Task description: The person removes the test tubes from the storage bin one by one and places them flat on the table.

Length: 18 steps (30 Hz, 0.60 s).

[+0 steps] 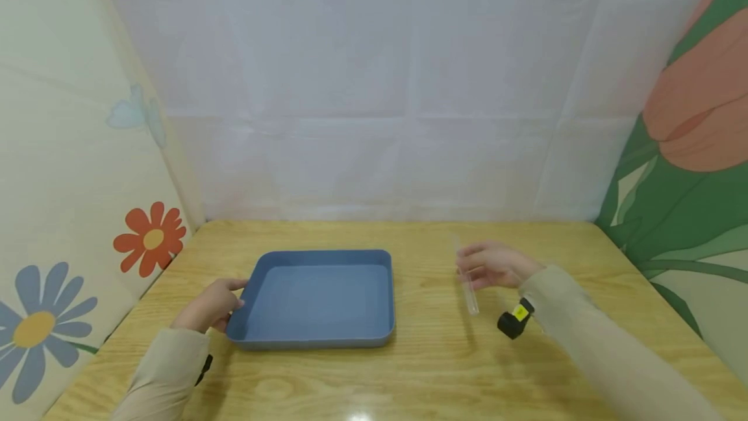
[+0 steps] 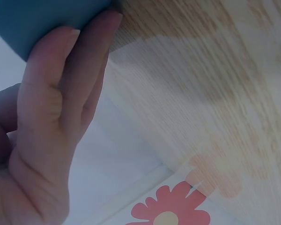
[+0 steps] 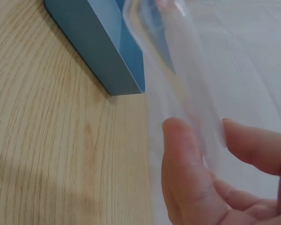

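A shallow blue rectangular tray [image 1: 315,301] lies on the wooden table, left of the middle. My left hand [image 1: 210,304] grips its left side, thumb and fingertips at the rim. In the left wrist view, the fingers [image 2: 44,84] meet the tray's outer wall [image 2: 42,18]. To the right of the tray, my right hand [image 1: 493,265] pinches a long, slim, see-through tube-like piece [image 1: 470,297] between thumb and fingers. It is held tilted above the table. In the right wrist view this clear piece [image 3: 192,70] is blurred, so its exact kind is hard to tell.
The wooden table [image 1: 327,382] reaches back to a white cloth [image 1: 374,96]. Flower-printed cloths hang at the left [image 1: 58,167] and right [image 1: 689,213]. A black device with a yellow mark [image 1: 514,323] hangs at the right wrist.
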Available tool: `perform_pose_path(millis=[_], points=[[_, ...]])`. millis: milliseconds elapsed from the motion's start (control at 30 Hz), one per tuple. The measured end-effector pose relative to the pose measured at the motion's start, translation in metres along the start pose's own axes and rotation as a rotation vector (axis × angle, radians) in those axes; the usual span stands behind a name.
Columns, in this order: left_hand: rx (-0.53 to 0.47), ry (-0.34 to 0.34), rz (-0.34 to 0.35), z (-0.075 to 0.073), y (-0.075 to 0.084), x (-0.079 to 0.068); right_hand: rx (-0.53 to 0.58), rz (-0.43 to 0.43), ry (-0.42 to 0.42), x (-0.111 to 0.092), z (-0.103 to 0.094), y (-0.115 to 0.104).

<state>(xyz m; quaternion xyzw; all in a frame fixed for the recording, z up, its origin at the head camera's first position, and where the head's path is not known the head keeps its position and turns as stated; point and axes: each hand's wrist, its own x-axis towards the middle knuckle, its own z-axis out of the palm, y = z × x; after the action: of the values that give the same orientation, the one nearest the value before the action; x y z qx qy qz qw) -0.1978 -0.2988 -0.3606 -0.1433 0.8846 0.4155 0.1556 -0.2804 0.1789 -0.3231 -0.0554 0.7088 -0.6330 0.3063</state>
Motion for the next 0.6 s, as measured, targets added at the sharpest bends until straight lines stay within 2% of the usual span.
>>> perform_pose_path(millis=[333,600], points=[[-0.018,-0.01,-0.026,-0.001,-0.001,0.003,0.027,0.001,0.039,-0.004,-0.008,0.008],[-0.02,-0.013,-0.01,-0.004,0.001,0.003,-0.042,-0.019,0.097,-0.007,-0.015,0.015]])
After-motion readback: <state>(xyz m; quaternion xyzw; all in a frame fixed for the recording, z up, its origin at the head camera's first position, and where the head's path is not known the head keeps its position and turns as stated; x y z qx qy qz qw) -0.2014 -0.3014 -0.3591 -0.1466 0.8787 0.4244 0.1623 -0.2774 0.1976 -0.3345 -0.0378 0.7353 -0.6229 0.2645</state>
